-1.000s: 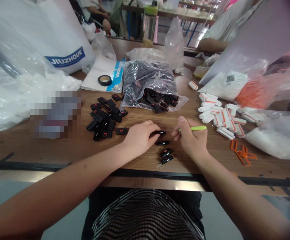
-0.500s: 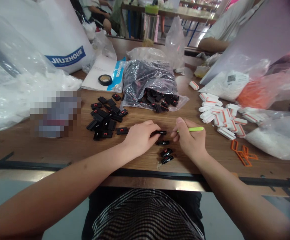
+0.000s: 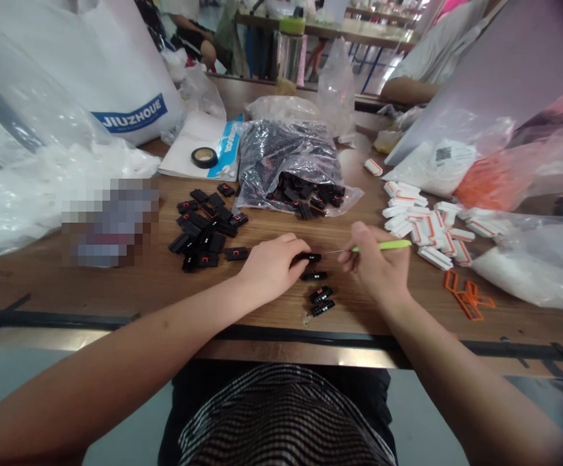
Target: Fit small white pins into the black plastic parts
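Note:
Between its thumb and fingers my left hand (image 3: 276,265) pinches a small black plastic connector housing (image 3: 312,257) against the wooden table. My right hand (image 3: 378,265) is closed round the yellow-green handle of a thin metal pick (image 3: 393,245). Its thin shaft points left, and the tip is close to the held housing; whether it touches, I cannot tell. Just below lies another black housing (image 3: 314,276), with two more (image 3: 322,307) nearer the table edge. A single housing (image 3: 237,254) with a red mark rests left of my left hand, beside a pile of black housings (image 3: 204,226).
Behind my hands lies an open plastic bag (image 3: 286,149) of black housings. White parts with orange strips (image 3: 427,220) and orange frames (image 3: 468,296) are on the right. Black tape (image 3: 204,157) sits on a booklet (image 3: 179,145). Another person's arm (image 3: 408,89) shows at upper right.
My right hand has drawn the pick a little to the right, so more of its metal shaft shows. My left hand stays on the housing. The view has shifted slightly.

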`<action>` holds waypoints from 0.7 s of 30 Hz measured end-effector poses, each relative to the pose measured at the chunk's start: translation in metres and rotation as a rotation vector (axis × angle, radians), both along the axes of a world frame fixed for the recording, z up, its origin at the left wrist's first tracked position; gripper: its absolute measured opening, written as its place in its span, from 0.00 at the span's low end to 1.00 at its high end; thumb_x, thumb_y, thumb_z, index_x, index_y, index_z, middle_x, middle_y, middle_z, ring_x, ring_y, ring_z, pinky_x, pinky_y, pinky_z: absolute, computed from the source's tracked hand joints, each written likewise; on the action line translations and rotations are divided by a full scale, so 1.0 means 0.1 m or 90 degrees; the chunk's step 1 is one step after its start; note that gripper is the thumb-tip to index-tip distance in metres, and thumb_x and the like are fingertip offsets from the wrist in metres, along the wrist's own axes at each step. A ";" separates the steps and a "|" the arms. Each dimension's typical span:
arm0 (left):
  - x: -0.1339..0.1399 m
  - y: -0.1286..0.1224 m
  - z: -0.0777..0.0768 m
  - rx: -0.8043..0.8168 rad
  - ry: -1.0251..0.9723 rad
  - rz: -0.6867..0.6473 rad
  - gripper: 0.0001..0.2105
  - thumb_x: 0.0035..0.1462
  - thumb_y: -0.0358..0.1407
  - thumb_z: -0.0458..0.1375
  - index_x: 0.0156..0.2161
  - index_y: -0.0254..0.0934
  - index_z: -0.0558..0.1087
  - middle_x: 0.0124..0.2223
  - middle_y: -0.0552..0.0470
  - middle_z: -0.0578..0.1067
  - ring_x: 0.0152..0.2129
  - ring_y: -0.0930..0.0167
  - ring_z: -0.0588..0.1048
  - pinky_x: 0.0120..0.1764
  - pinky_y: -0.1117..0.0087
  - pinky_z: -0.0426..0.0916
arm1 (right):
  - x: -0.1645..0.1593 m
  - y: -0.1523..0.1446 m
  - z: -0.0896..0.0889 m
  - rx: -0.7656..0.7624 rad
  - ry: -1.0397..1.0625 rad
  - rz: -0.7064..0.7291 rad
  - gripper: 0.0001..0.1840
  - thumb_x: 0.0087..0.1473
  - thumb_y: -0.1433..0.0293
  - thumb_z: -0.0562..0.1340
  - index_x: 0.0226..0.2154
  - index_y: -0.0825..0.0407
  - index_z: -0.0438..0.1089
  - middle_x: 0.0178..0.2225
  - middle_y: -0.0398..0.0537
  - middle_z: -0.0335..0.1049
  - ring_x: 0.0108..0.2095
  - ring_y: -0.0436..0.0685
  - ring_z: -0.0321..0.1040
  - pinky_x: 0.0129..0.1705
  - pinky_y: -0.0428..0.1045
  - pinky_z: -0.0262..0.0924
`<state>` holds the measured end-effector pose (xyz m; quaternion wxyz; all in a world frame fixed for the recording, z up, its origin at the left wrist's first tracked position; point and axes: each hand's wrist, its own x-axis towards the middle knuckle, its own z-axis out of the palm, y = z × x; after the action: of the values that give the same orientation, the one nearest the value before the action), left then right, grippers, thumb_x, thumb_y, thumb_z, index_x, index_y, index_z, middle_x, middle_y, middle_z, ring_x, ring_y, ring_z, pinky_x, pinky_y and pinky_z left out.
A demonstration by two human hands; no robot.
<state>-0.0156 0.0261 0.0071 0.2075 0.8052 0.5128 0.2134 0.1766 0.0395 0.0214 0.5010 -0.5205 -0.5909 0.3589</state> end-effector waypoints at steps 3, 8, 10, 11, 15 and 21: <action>-0.06 0.00 0.11 0.006 0.019 -0.008 0.14 0.61 0.35 0.56 0.51 0.38 0.75 0.48 0.48 0.76 0.41 0.64 0.75 0.45 0.60 0.71 | 0.13 -0.06 0.17 0.061 0.057 -0.075 0.22 0.61 0.61 0.59 0.19 0.52 0.68 0.16 0.41 0.67 0.12 0.46 0.60 0.14 0.44 0.53; 0.01 -0.10 0.30 -0.001 0.055 -0.140 0.36 0.48 0.58 0.65 0.59 0.41 0.71 0.62 0.44 0.67 0.56 0.55 0.67 0.60 0.50 0.61 | 0.41 -0.24 0.40 0.173 -0.002 -0.194 0.22 0.61 0.67 0.59 0.17 0.52 0.69 0.14 0.42 0.65 0.13 0.47 0.58 0.13 0.46 0.48; 0.10 -0.15 0.28 -0.011 0.103 -0.188 0.43 0.42 0.59 0.68 0.60 0.39 0.70 0.63 0.41 0.66 0.57 0.51 0.65 0.59 0.46 0.61 | 0.51 -0.32 0.41 0.174 0.001 -0.221 0.22 0.60 0.68 0.59 0.16 0.52 0.69 0.14 0.42 0.65 0.12 0.48 0.57 0.12 0.47 0.48; 0.14 -0.17 0.26 -0.003 0.120 -0.199 0.39 0.44 0.56 0.68 0.59 0.39 0.70 0.62 0.40 0.66 0.57 0.51 0.65 0.58 0.47 0.61 | 0.56 -0.35 0.39 0.168 0.007 -0.233 0.21 0.59 0.67 0.59 0.16 0.52 0.70 0.14 0.42 0.65 0.12 0.48 0.57 0.12 0.47 0.48; 0.24 -0.15 0.12 0.036 0.128 -0.219 0.16 0.62 0.41 0.60 0.53 0.37 0.75 0.58 0.43 0.69 0.53 0.59 0.66 0.56 0.56 0.65 | 0.73 -0.42 0.29 0.108 0.036 -0.261 0.20 0.58 0.66 0.60 0.17 0.51 0.70 0.15 0.43 0.65 0.13 0.49 0.58 0.12 0.48 0.48; 0.15 0.02 -0.02 0.090 0.100 -0.229 0.09 0.65 0.34 0.56 0.46 0.37 0.77 0.49 0.46 0.72 0.47 0.63 0.69 0.51 0.59 0.69 | 1.17 -0.41 0.10 0.126 -0.148 -0.341 0.21 0.61 0.60 0.59 0.20 0.50 0.70 0.17 0.44 0.66 0.17 0.53 0.62 0.20 0.51 0.55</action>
<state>-0.0011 0.0278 0.0050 0.1447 0.9106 0.3591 0.1449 0.2938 -0.0014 0.0310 0.5550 -0.6442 -0.5181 0.0925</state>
